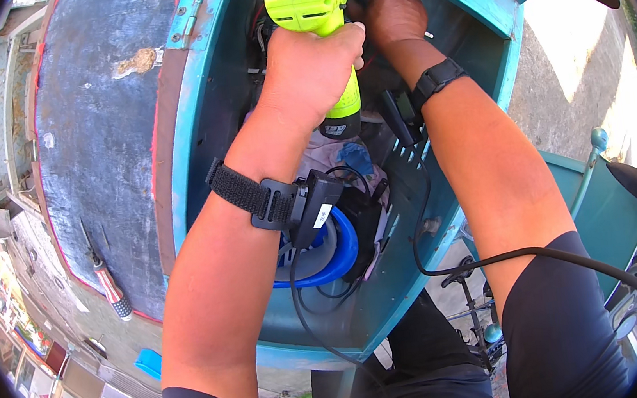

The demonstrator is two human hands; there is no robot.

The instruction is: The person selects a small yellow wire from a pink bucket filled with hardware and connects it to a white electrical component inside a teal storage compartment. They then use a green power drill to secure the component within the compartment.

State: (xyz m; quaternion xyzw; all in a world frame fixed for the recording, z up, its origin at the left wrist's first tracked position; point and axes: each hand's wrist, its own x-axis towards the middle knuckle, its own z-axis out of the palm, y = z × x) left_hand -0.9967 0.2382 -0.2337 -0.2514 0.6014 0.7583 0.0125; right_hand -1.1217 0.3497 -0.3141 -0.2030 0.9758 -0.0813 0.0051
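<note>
My left hand (311, 66) is closed round the handle of a lime-green cordless drill (304, 0), held over the open teal metal box (196, 126). The drill's vented body is uppermost, and its black lower end hangs above some cloth. Deeper toward the far end of the box, my right hand (395, 11) reaches in beside the drill. Its fingers are lost in shadow, so whatever they touch is hidden. Each wrist wears a black strap with a small dark device and a cable.
Inside the box lie a blue rounded plastic item (344, 247), a blue cloth (355, 158) and dark cables. A screwdriver (111, 289) with a patterned handle rests near the edge of the worn dark panel (100, 145) at left. Bicycle parts (466, 284) show below right.
</note>
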